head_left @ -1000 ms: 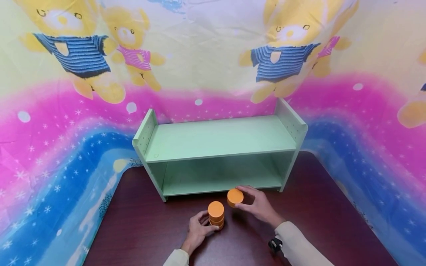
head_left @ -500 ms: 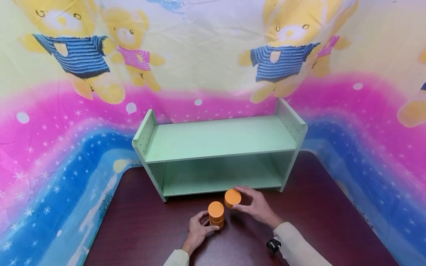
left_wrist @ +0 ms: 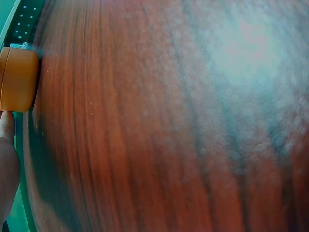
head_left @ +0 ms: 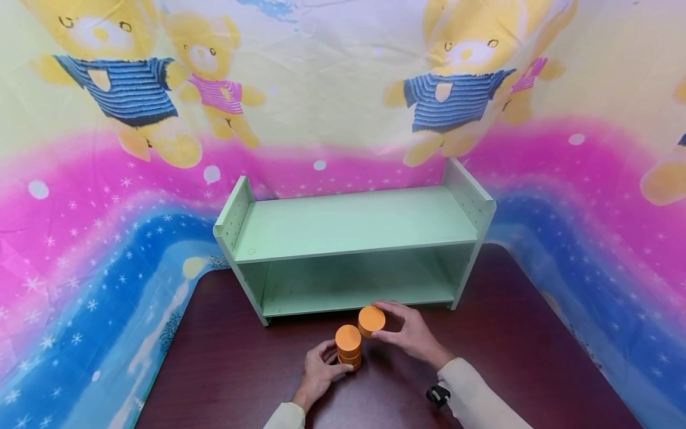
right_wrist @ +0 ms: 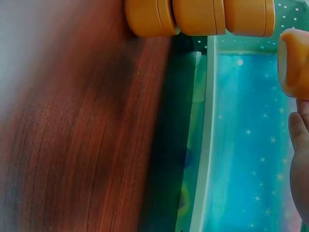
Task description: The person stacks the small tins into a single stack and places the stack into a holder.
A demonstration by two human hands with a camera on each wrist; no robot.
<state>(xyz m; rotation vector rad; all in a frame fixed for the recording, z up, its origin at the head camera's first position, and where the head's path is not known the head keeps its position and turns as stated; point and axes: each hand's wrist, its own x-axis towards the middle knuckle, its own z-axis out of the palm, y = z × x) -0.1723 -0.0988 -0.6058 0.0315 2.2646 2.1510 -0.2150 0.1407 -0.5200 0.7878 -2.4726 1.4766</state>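
Observation:
A column of three round orange lidded jars (head_left: 348,341) stands upright on the dark table, and the right wrist view shows the stacked jars (right_wrist: 198,17) from the side. My left hand (head_left: 317,370) grips the column low down between thumb and fingers; in the left wrist view a digit touches the lowest jar (left_wrist: 20,79). Raised off the table, another orange jar (head_left: 371,322) is pinched by my right hand (head_left: 416,335), just right of the column's top. Its pale rounded end (right_wrist: 284,63) faces the column's side in the right wrist view.
Behind the hands stands a pale green two-tier shelf (head_left: 356,223), its lower board close to the jars. Dark reddish wood makes up the table (head_left: 225,363). A printed bear curtain (head_left: 321,95) encloses the back and sides.
My right hand has moved slightly left with its jar, bringing it closer to the top of the column. The left hand and the stacked jars stay in place.

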